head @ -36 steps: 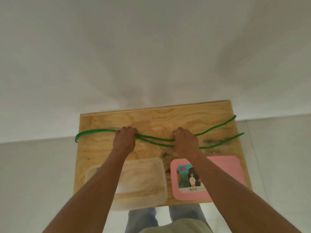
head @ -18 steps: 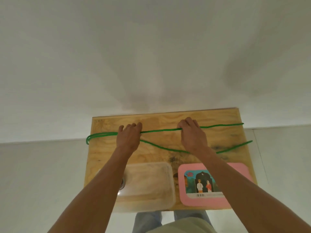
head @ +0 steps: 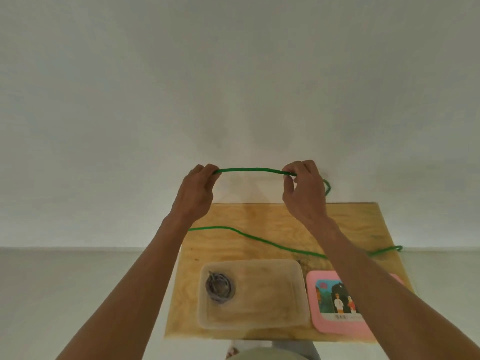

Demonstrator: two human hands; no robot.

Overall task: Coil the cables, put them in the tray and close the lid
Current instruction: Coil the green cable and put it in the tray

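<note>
Left hand [head: 195, 194] and right hand [head: 304, 194] are both pinching the thin green cable [head: 250, 169], stretching a span above the plywood table [head: 262, 216]. Cable's slack is trailing across it toward 3 o'clock. Clear plastic tray [head: 298, 302] at 6 is holding a coiled grey cable [head: 219, 286]; pink lid [head: 315, 315] is lying just beside it.

Green cable [head: 250, 169], pink pictured lid [head: 337, 302]

Both the left hand [head: 194, 193] and right hand [head: 304, 193] have lifted the green cable [head: 250, 170] off the table [head: 272, 240].
</note>
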